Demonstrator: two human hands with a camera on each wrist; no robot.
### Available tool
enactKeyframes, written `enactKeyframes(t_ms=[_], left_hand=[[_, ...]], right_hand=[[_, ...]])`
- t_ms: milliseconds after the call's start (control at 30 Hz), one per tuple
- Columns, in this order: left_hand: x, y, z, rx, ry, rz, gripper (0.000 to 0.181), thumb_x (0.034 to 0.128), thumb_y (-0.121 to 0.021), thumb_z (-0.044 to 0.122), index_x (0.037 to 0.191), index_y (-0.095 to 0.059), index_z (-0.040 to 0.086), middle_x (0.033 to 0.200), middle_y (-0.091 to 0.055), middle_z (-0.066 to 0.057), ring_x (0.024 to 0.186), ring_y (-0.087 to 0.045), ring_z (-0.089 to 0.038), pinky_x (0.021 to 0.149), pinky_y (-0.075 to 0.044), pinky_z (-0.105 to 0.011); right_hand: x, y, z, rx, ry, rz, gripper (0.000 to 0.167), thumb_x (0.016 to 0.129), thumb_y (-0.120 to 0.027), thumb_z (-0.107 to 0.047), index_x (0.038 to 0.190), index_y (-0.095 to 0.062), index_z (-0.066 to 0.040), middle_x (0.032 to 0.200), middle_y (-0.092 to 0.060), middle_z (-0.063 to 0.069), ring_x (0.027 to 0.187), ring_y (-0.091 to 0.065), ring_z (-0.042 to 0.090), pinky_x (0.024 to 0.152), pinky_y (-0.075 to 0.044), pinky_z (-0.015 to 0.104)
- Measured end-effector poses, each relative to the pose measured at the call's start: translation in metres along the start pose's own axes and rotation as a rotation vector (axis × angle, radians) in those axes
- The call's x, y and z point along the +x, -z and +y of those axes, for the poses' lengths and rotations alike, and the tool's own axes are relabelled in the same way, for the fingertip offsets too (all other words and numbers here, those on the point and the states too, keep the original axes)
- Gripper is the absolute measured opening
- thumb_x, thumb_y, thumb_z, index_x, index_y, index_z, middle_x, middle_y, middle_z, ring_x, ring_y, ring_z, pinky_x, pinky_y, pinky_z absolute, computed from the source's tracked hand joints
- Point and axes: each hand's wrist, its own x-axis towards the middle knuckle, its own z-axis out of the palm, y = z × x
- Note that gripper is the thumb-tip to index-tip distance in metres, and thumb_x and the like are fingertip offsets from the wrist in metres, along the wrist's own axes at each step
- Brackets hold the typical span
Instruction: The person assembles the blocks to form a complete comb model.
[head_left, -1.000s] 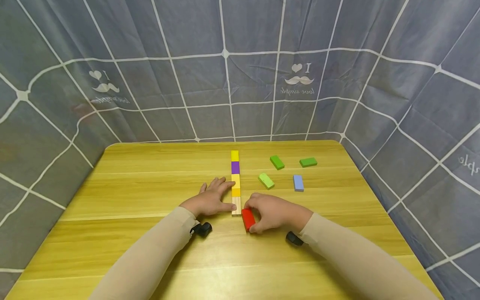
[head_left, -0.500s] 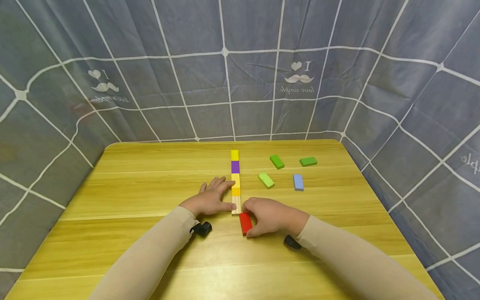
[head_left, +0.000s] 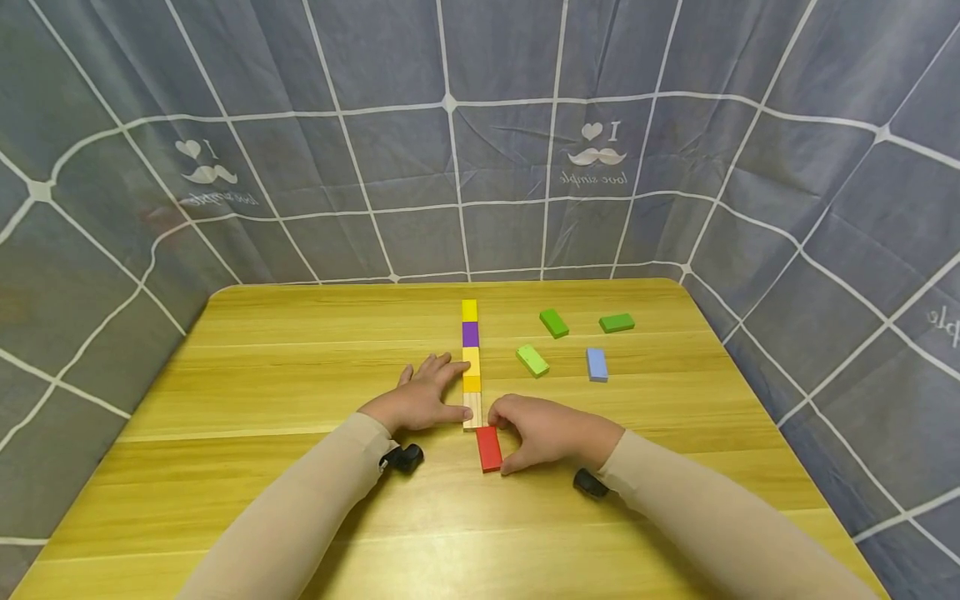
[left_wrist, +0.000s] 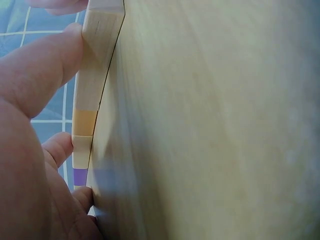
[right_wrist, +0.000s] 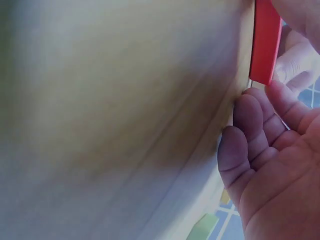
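A straight row runs away from the person in the head view: wood block (head_left: pixel 472 402), orange block (head_left: pixel 472 384), pale yellow block (head_left: pixel 473 357), purple block (head_left: pixel 470 335) and yellow block (head_left: pixel 469 310). From the left side, the left hand (head_left: pixel 420 402) rests its spread fingers along the row, thumb on the wood block. A red block (head_left: pixel 489 450) lies flat and slightly tilted at the row's near end, offset to the right. The right hand (head_left: pixel 551 431) holds it loosely by its ends between thumb and forefinger; in the right wrist view a fingertip touches the red block (right_wrist: pixel 265 42).
Right of the row lie a light green block (head_left: pixel 532 361), a green block (head_left: pixel 554 323), another green block (head_left: pixel 617 323) and a blue block (head_left: pixel 597 365). A grey curtain (head_left: pixel 502 158) hangs behind the wooden table (head_left: pixel 300 350).
The red block has shifted left and toward the person, to the row's near end. The right hand moved with it, then slightly back right. The left hand stays in place.
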Motion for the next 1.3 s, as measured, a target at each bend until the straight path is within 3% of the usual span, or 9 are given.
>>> enactKeyframes(t_ms=[333, 700, 1300], left_hand=[[0.000, 0.000, -0.001, 0.013, 0.002, 0.006, 0.090, 0.0935, -0.072, 0.058, 0.166, -0.032, 0.024, 0.177, -0.015, -0.017, 0.164, -0.005, -0.043, 0.127, 0.001, -0.072], [0.000, 0.001, -0.001, 0.015, 0.004, 0.007, 0.090, 0.0935, -0.072, 0.058, 0.166, -0.032, 0.024, 0.177, -0.014, -0.017, 0.164, -0.005, -0.043, 0.128, 0.001, -0.072], [-0.002, 0.000, 0.001, 0.005, 0.003, 0.010, 0.090, 0.0932, -0.072, 0.058, 0.166, -0.032, 0.024, 0.177, -0.015, -0.016, 0.164, -0.005, -0.042, 0.128, 0.002, -0.070]], right_hand=[[0.005, -0.005, -0.005, -0.048, -0.011, 0.027, 0.056, 0.081, -0.092, -0.042, 0.116, -0.060, -0.011, 0.096, -0.055, -0.003, 0.084, -0.050, 0.011, 0.077, -0.045, 0.026], [0.010, -0.008, -0.007, -0.046, -0.042, 0.037, 0.053, 0.081, -0.090, -0.047, 0.112, -0.061, -0.016, 0.092, -0.056, -0.004, 0.079, -0.049, 0.009, 0.073, -0.044, 0.026], [0.010, -0.008, -0.016, -0.051, -0.075, 0.033, 0.050, 0.080, -0.091, -0.047, 0.105, -0.062, -0.015, 0.090, -0.058, -0.004, 0.077, -0.048, 0.009, 0.069, -0.044, 0.026]])
